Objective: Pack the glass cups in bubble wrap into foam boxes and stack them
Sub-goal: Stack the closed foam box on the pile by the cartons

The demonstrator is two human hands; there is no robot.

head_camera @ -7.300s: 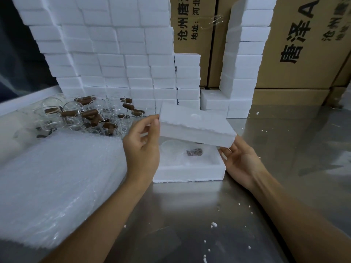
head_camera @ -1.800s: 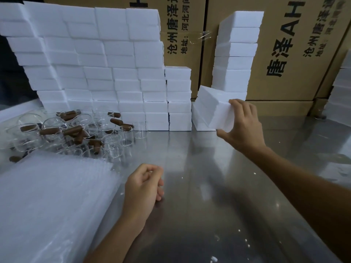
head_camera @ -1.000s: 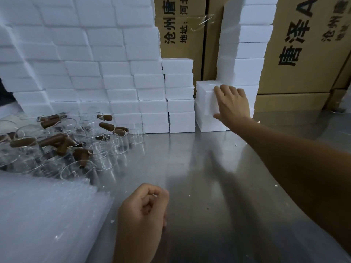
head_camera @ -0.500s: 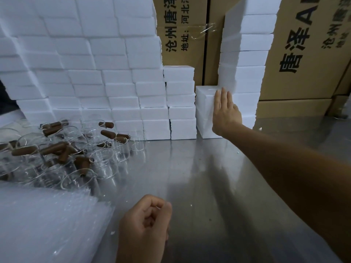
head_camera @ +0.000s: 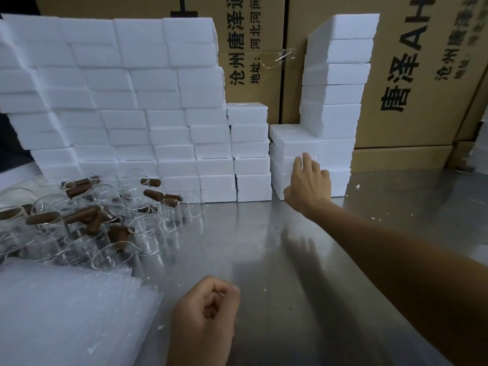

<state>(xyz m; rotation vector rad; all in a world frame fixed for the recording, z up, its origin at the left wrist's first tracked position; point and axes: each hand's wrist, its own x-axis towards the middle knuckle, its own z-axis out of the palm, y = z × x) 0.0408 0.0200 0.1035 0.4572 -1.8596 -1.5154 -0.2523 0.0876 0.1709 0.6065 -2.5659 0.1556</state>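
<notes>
The packed foam box (head_camera: 291,136) lies on top of a short stack at the back of the steel table (head_camera: 264,260). My right hand (head_camera: 309,186) is in front of that stack, fingers straight, at or just off its front face, holding nothing. My left hand (head_camera: 204,318) hovers low over the table near me, fingers curled with nothing in them. Several clear glass cups with brown handles (head_camera: 100,220) crowd the left side. A pile of bubble wrap sheets (head_camera: 66,313) fills the near left corner.
A wall of stacked white foam boxes (head_camera: 118,101) runs along the back left, with a taller column (head_camera: 338,75) at back right. Printed cardboard cartons (head_camera: 422,75) stand behind them. Foam crumbs dot the table.
My right hand set the box on the short stack, pressed its front face, and has now slid down and drawn slightly back. My left hand stays curled in place.
</notes>
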